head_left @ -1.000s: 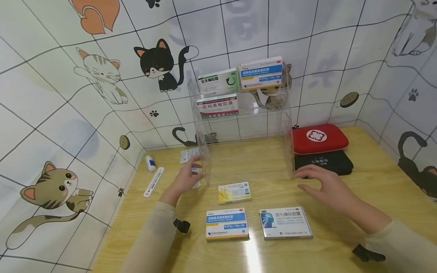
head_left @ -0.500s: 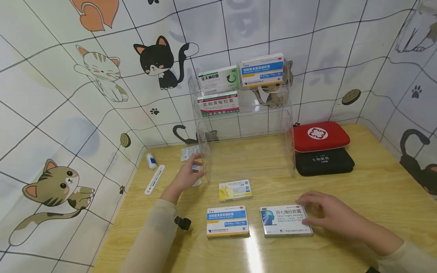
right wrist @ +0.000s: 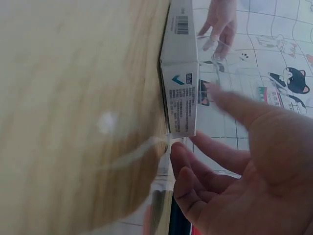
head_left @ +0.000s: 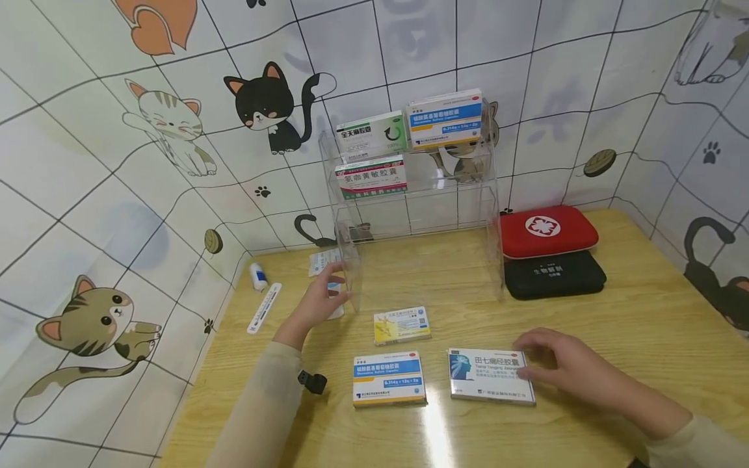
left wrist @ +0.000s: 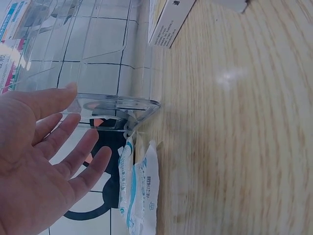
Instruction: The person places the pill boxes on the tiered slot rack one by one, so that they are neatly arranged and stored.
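My right hand (head_left: 567, 364) is at the right end of a white medicine box (head_left: 490, 378) lying on the table. Its thumb lies over the box's face and its index finger meets the far corner; in the right wrist view the medicine box (right wrist: 178, 98) stands beside the curled fingers. My left hand (head_left: 318, 302) is at the left side panel of a clear acrylic rack (head_left: 418, 227). In the left wrist view its fingers are spread loosely and hold nothing; whether they touch the panel I cannot tell.
A blue-and-white box (head_left: 389, 380) and a yellow box (head_left: 402, 325) lie before the rack. Its upper tiers bear a green box (head_left: 371, 136), a red-green box (head_left: 371, 179) and another blue box (head_left: 445, 121). Right stand a red case (head_left: 547, 232) and black case (head_left: 552, 275); left, a small bottle (head_left: 257, 277).
My right hand has come from beside the rack's right panel down to the white medicine box. That box has turned slightly clockwise. The left hand has hardly moved.
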Available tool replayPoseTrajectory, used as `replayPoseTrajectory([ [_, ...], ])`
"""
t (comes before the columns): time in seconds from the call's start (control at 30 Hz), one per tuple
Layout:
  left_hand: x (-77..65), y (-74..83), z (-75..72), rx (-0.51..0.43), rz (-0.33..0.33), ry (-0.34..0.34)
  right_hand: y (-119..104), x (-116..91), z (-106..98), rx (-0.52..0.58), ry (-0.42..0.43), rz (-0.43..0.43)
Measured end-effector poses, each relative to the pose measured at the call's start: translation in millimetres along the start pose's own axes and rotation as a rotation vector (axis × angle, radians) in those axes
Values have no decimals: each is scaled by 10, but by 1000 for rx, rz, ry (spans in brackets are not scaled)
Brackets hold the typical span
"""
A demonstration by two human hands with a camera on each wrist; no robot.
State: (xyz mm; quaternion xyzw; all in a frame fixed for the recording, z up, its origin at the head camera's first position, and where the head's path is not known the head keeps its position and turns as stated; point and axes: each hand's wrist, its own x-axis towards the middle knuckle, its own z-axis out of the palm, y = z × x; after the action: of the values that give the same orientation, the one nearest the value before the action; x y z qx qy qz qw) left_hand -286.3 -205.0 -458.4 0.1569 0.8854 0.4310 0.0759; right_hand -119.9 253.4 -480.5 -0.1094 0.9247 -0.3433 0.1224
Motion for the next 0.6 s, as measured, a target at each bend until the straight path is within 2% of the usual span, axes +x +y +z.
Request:
replayPoseTrajectory([
  [0.2, -2, -5, 5, 3, 13, 4, -35, -48, 11, -76, -7, -7],
  [0.4, 10, -18, 10, -4, 11, 3, -145, -77, -44, -29, 2, 54],
  [0.5, 13, -29, 10, -6, 8, 0, -239, -87, -117, -4, 57, 49],
  [0.6, 13, -39, 9, -9, 11, 1, -294, -64, -188, -9, 158, -31],
])
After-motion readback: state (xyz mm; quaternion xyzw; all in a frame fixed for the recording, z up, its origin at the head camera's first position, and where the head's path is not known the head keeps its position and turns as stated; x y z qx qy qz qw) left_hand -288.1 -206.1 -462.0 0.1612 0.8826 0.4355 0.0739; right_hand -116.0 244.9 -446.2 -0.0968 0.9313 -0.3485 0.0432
